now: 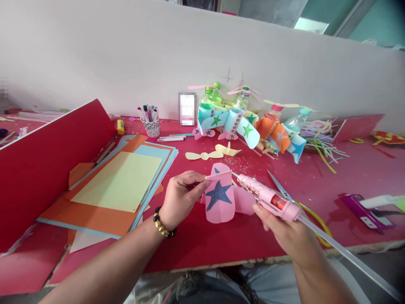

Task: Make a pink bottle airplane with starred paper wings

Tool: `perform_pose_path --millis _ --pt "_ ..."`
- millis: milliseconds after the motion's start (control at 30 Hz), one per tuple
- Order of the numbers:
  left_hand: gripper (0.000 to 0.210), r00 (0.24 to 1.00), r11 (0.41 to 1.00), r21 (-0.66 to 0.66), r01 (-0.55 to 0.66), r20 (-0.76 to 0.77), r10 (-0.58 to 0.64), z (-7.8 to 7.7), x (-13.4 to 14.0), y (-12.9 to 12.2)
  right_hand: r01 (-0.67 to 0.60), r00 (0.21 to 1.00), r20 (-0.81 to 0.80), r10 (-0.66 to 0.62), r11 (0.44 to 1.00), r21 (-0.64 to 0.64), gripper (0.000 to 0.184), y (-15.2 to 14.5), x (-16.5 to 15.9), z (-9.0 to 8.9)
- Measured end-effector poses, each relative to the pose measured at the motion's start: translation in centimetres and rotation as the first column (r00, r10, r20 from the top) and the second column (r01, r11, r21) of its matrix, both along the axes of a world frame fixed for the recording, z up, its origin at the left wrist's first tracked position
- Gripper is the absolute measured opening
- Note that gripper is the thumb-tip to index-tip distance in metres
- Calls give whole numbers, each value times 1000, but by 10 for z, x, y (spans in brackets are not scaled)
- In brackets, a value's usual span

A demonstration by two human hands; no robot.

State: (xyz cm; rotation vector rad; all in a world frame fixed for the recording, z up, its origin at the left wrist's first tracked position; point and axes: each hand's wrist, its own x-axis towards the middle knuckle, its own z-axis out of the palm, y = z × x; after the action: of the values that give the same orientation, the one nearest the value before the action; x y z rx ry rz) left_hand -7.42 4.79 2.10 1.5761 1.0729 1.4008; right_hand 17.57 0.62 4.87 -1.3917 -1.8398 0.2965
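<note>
My left hand (pixel 186 194), with a beaded bracelet on its wrist, is closed in a pinch on a narrow pale pink strip (pixel 219 174). Fingers of my right hand (pixel 287 232) wrap round a pink glue gun (pixel 268 196), a long clear glue stick (pixel 351 253) running out of its back. Its metal nozzle is at the strip's right end; whether they touch I cannot tell. Below the strip lies a pink paper piece with dark blue stars (pixel 210 207), beside more pink paper (pixel 243 200). Yellow-handled scissors (pixel 280 183) lie partly hidden behind the glue gun.
Colored paper sheets (pixel 123 181) are stacked at left by a red panel (pixel 57 169). Behind stand a pen cup (pixel 150 126), a phone (pixel 187 109) and several bottle planes with paper wings (pixel 242 122). Yellow paper propellers (pixel 204 156) lie mid-table; a purple tool (pixel 363 213) is at right.
</note>
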Motion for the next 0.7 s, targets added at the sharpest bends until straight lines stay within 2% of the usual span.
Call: perform_pose_path --millis 167,233,433,700 --pt "15 1000 1000 -7 -3 4 3 1 1 -1 -5 999 -46 5 1000 7 21 -1 -3 1" --pt "15 1000 1000 -10 -5 3 5 1 1 -1 29 998 -58 -29 1000 -1 21 -3 -5 0" --pt "19 1000 1000 -15 -7 -5 7 3 1 -1 81 997 6 -81 994 -69 30 -9 -11 3" --pt "16 1000 1000 -10 -4 -18 4 1 1 -1 -23 999 -40 23 1000 -11 23 -10 -33 14"
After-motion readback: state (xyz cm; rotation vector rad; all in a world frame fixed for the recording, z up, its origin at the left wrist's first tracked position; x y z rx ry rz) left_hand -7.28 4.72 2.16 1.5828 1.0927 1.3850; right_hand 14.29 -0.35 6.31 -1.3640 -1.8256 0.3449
